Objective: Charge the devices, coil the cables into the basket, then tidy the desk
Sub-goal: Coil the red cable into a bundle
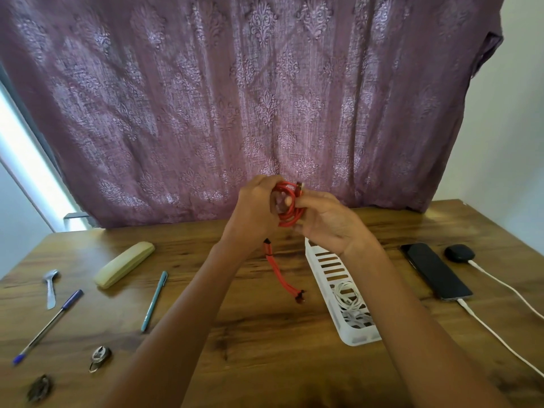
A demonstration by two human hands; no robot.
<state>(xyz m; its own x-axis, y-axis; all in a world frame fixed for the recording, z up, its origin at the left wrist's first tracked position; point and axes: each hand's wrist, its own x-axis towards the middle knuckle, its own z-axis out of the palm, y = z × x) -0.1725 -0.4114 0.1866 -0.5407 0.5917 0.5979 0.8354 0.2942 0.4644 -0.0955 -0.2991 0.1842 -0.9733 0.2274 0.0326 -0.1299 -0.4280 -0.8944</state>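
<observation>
A red cable [290, 214] is wound into a small coil held up above the wooden desk [259, 343]. My left hand [256, 212] grips the coil from the left, and my right hand [326, 222] pinches it from the right. The cable's loose tail [279, 273] hangs down to the desk with several connector tips at its end. A white slotted basket [326, 266] lies under my right forearm with a coiled white cable [348, 298] inside. A black phone [435, 270] and a black earbud case [459, 253] sit at the right, each with a white charging cable [500, 337] plugged in.
On the left of the desk lie a pale yellow case [125, 265], a teal pen [154, 300], a blue pen [48, 326], a spoon [51, 287], a small metal lock [100, 357] and a dark object [39, 388]. A purple curtain [265, 98] hangs behind the desk.
</observation>
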